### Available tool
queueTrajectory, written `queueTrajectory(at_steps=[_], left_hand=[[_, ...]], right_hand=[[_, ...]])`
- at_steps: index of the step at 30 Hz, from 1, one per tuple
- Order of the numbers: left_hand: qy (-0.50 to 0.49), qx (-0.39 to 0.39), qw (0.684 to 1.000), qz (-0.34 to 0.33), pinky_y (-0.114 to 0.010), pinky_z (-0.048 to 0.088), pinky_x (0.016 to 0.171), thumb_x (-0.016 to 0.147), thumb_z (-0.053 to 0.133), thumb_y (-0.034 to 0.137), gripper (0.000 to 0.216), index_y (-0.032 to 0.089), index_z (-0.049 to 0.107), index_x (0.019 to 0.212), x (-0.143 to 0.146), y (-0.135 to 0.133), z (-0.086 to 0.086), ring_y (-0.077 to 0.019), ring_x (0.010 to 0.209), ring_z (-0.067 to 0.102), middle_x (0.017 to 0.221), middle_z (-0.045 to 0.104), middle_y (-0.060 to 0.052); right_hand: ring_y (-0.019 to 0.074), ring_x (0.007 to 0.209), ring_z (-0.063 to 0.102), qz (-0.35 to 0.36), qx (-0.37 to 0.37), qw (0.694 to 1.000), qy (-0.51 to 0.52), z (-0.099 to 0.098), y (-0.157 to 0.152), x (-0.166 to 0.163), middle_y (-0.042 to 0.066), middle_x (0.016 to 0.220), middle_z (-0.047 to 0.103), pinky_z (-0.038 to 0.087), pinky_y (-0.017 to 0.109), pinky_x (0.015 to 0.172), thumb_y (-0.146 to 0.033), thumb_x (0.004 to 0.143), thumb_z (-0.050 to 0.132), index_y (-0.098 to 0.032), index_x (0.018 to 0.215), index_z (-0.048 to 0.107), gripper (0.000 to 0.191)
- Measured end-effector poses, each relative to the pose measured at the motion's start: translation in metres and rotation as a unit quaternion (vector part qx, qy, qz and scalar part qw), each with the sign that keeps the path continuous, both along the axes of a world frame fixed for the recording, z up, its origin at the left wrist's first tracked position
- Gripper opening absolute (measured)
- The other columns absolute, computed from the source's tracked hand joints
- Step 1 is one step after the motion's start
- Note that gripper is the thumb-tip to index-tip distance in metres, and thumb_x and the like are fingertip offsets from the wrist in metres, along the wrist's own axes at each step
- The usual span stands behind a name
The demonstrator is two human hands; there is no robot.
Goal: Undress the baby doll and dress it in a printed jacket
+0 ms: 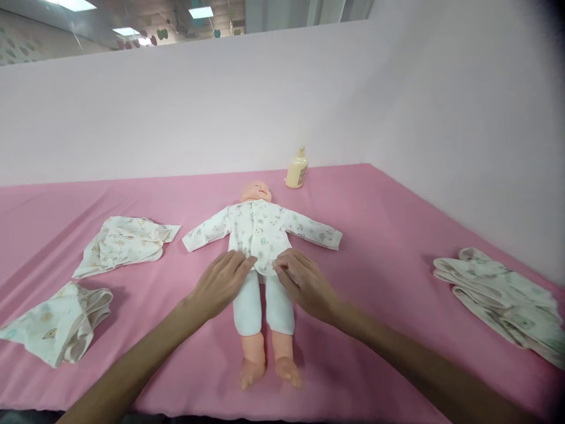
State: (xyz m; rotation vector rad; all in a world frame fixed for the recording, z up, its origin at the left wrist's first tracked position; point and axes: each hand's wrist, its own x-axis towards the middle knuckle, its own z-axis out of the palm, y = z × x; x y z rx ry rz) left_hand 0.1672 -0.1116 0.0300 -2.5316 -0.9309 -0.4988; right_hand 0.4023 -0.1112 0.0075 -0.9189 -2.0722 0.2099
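Observation:
A baby doll (pixel 255 360) lies on its back in the middle of the pink sheet, head away from me and feet toward me. It wears a white printed baby shirt (pixel 261 232) with both sleeves spread out sideways, and white fabric covers its legs down to below the knees. At the shirt's lower left edge, my left hand (pixel 224 280) pinches the hem with closed fingers. Opposite it, my right hand (pixel 304 281) has its fingers closed on the hem's right side. The fingertips partly hide the cloth they hold.
A pale yellow pump bottle (pixel 297 171) stands beyond the doll's head. Two crumpled printed garments (pixel 126 244) lie on the left, and folded printed cloths (pixel 503 300) on the right. White walls (pixel 198 112) rise behind and to the right of the pink sheet (pixel 375 247).

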Motion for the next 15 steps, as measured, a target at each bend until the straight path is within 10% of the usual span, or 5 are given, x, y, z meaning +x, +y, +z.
queueTrajectory(at_steps=[5, 9, 12, 15], left_hand=[[-0.066, -0.026, 0.997, -0.017, -0.039, 0.053, 0.075, 0.095, 0.046, 0.008, 0.024, 0.013, 0.054, 0.117, 0.010, -0.027, 0.002, -0.0224, 0.086, 0.061, 0.099, 0.065, -0.010], [-0.143, -0.205, 0.965, -0.081, -0.041, 0.054, 0.088, 0.099, 0.042, 0.017, 0.021, 0.016, 0.061, 0.108, 0.042, -0.060, 0.020, -0.0222, 0.099, 0.063, 0.104, 0.067, -0.009], [-0.223, -0.462, 0.855, -0.077, -0.040, 0.054, 0.095, 0.099, 0.046, 0.030, 0.024, 0.020, 0.062, 0.114, 0.078, -0.082, 0.035, -0.0207, 0.108, 0.063, 0.117, 0.066, -0.008], [-0.352, -0.686, 0.637, -0.019, -0.040, 0.056, 0.095, 0.084, 0.069, 0.043, 0.052, 0.023, 0.056, 0.130, 0.115, -0.100, 0.032, -0.0228, 0.108, 0.066, 0.120, 0.068, -0.009]], right_hand=[[0.0152, 0.078, 0.054, -0.005, -0.053, 0.994, 0.097, 0.015, -0.007, -0.002, 0.002, 0.084, 0.059, 0.046, 0.031, 0.071, -0.020, 0.099, 0.046, -0.021, 0.088, 0.052, 0.013], [0.0155, 0.077, 0.055, -0.038, -0.061, 0.978, 0.196, 0.053, -0.002, -0.014, 0.002, 0.082, 0.058, 0.048, 0.032, 0.071, -0.027, 0.099, 0.050, -0.021, 0.088, 0.054, 0.013], [0.0160, 0.080, 0.059, -0.046, -0.026, 0.958, 0.282, 0.098, 0.003, -0.028, 0.003, 0.084, 0.061, 0.051, 0.032, 0.071, -0.029, 0.099, 0.051, -0.021, 0.090, 0.056, 0.013], [0.0168, 0.084, 0.062, -0.051, 0.044, 0.945, 0.319, 0.133, -0.004, -0.045, 0.004, 0.087, 0.062, 0.054, 0.035, 0.075, -0.028, 0.101, 0.043, -0.022, 0.095, 0.056, 0.016]])
